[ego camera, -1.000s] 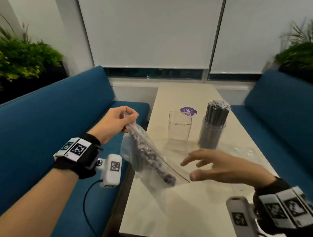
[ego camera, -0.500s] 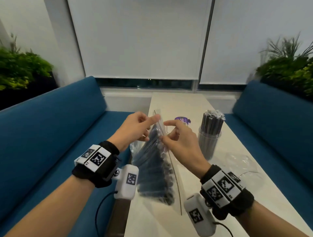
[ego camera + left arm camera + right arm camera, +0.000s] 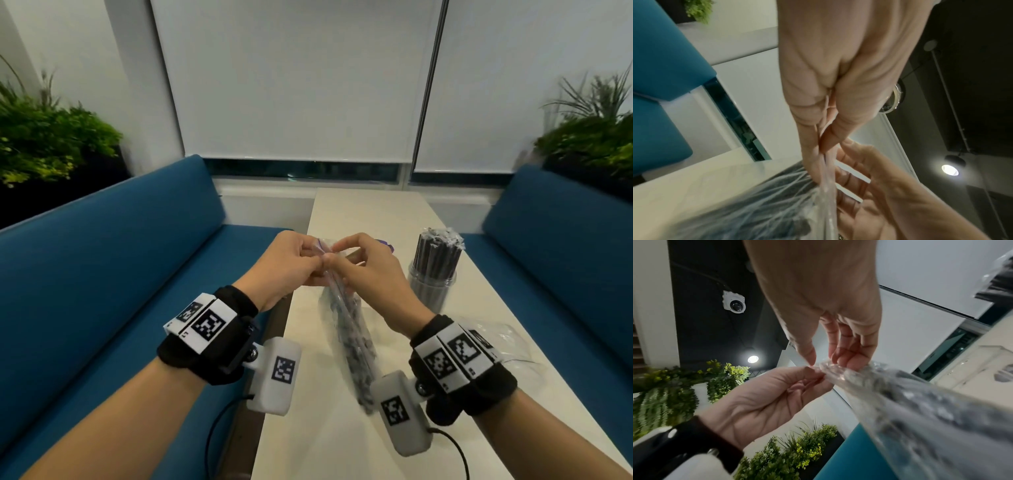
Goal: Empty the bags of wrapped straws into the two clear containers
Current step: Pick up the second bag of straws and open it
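Note:
A clear plastic bag of dark wrapped straws [image 3: 349, 329] hangs over the white table [image 3: 329, 445], held up by its top edge. My left hand [image 3: 291, 265] and right hand [image 3: 363, 267] meet at that edge, each pinching the bag's mouth between thumb and fingers. The same bag [image 3: 756, 211] streaks blurred below my left hand [image 3: 818, 123], and stretches away from my right hand [image 3: 830, 356] as the bag [image 3: 920, 410]. A round clear container [image 3: 432, 284] packed with upright straws stands right of my hands. The square clear container is hidden behind my hands.
An empty clear bag [image 3: 507, 342] lies flat on the table by my right wrist. Blue benches [image 3: 102, 291] run along both sides of the table. Plants [image 3: 44, 144] stand behind each bench. A purple sticker [image 3: 387, 244] peeks out behind my right hand.
My right hand rose from over the table to the bag's top edge and now pinches it beside my left. The bag swung from slanting to hanging nearly straight down.

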Demonstrator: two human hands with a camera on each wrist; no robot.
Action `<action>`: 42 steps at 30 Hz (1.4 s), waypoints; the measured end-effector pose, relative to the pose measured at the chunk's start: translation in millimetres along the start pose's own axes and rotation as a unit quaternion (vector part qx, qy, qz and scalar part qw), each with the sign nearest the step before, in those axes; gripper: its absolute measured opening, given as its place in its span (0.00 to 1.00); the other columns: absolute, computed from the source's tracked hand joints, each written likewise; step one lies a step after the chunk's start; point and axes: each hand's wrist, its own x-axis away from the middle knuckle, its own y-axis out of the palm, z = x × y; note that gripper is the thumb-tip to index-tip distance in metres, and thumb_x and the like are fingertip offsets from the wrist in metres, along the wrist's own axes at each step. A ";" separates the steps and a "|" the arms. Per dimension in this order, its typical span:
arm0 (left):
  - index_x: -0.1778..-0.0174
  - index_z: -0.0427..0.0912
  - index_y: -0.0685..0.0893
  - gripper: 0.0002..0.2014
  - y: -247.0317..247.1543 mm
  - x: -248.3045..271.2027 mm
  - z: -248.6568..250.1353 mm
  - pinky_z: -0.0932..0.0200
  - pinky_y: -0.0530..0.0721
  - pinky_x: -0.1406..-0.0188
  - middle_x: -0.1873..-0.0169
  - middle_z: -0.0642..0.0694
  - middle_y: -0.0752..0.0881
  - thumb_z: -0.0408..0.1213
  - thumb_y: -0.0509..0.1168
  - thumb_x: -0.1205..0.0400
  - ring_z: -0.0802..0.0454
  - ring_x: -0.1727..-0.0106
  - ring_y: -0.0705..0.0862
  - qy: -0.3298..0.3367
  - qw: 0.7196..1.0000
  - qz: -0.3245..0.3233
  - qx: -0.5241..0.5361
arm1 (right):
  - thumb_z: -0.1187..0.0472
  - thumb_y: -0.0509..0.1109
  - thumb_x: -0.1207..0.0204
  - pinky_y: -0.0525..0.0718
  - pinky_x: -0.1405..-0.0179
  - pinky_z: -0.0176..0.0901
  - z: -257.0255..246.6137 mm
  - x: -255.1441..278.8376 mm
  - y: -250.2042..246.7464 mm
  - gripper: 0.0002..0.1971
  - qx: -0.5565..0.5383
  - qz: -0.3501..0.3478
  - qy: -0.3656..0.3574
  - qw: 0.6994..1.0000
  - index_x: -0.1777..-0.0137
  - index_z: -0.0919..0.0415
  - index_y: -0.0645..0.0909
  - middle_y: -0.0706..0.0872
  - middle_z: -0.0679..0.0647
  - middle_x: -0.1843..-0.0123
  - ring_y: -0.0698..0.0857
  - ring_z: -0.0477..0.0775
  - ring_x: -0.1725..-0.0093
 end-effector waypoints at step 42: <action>0.70 0.39 0.85 0.07 11.8 29.2 -1.8 0.65 0.75 0.65 0.72 0.49 0.79 0.33 0.67 0.26 0.53 0.67 0.75 -0.057 0.996 0.006 -0.071 | 0.67 0.69 0.28 0.89 0.63 0.51 13.9 12.7 -8.1 0.03 0.072 0.052 0.007 0.996 0.55 0.62 0.82 0.89 0.61 0.62 0.90 0.61 0.64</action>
